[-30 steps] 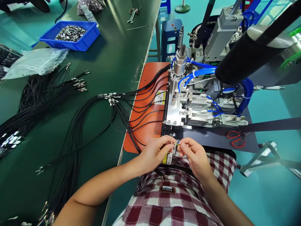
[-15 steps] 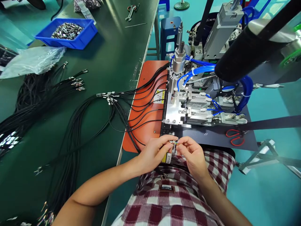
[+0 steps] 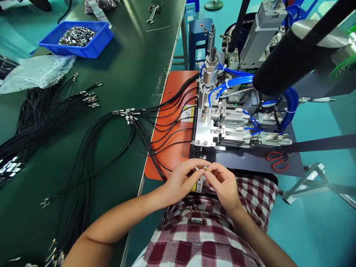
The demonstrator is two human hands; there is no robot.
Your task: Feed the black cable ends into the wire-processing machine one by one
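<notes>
Close in front of my body, my left hand [image 3: 185,178] pinches the end of a cable, where thin coloured wires [image 3: 205,168] fan out between the fingertips. My right hand [image 3: 224,184] has its thumb and forefinger closed on those same wires, and the fingertips of both hands nearly touch. Most of the held cable is hidden behind my left hand. Just beyond the hands is the near edge of a metal machine [image 3: 204,135]. Several black cables [image 3: 174,145] run across an orange board [image 3: 174,163] into its side.
On the green table [image 3: 136,66] lie bundles of black cables [image 3: 83,159], a plastic bag [image 3: 39,72], wrenches [image 3: 152,14] and a blue bin [image 3: 96,48] of small metal parts. Red-handled scissors [image 3: 278,161] rest right of the machine on a dark plate [image 3: 244,159]. A black tube [image 3: 292,59] juts in overhead.
My right hand has shifted slightly left, its fingertips closer to my left hand's. The coloured wires are less spread between them. My left hand stays almost in place.
</notes>
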